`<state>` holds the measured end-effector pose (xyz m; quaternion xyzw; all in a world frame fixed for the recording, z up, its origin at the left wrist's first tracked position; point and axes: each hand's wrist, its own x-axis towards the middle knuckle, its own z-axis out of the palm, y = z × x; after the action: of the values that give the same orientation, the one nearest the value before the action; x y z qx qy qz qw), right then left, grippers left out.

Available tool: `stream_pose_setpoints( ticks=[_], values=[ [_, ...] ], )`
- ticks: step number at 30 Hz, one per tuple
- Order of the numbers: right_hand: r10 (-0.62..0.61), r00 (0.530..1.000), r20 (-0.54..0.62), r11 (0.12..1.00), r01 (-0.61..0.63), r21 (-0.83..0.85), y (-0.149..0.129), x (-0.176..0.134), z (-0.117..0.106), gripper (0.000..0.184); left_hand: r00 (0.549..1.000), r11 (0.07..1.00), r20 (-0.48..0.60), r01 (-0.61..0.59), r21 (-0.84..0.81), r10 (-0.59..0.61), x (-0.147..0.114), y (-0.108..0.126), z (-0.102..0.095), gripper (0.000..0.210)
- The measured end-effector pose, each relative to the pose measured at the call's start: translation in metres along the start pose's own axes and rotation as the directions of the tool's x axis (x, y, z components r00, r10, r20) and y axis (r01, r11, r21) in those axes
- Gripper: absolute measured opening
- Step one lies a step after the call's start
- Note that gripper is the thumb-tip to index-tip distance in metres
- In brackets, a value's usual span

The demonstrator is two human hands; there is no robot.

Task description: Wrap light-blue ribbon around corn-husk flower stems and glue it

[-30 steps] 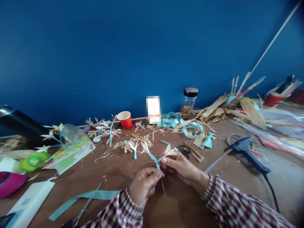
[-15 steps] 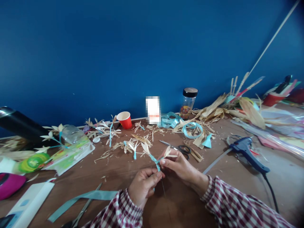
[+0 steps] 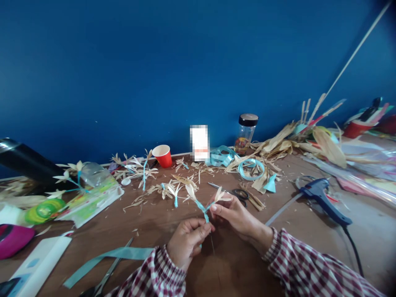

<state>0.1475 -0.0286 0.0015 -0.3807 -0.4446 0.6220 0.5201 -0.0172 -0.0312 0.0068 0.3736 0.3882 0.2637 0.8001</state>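
Observation:
Between my hands is a forked flower stem wrapped in light-blue ribbon, with a pale corn-husk flower on each branch. My left hand is closed, pinching the wrapped stem below the fork; a thin wire sticks out beneath. The thumb and fingers of my right hand pinch the right branch just under its flower. Beyond them lies a small husk flower on a short blue stem. Black-handled scissors rest behind my right hand. Blue ribbon crosses another pair of scissors at the left.
A red paper cup, ribbon coils and a black-lidded jar stand along the blue wall. A blue glue gun with its cord lies at the right. Dry husks and scraps litter the table.
My right fingers have bent the right branch more upright, so the fork now shows as a clearer V. My left hand keeps its grip in nearly the same place.

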Motion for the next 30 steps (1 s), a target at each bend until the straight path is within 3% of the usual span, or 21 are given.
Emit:
stream_pose_setpoints(
  ticks=[18, 30],
  values=[
    [-0.014, 0.999, 0.042, 0.998, 0.017, -0.054, 0.0, 0.0, -0.002, 0.019, 1.0, 1.0, -0.015, 0.002, -0.003, -0.002, 0.0, 0.001, 0.001, 0.031],
    [-0.036, 0.993, 0.108, 0.989, 0.051, -0.136, -0.012, 0.0, -0.002, 0.023, 1.0, 0.995, -0.012, 0.0, 0.096, 0.001, 0.002, -0.004, -0.005, 0.035]
  ],
)
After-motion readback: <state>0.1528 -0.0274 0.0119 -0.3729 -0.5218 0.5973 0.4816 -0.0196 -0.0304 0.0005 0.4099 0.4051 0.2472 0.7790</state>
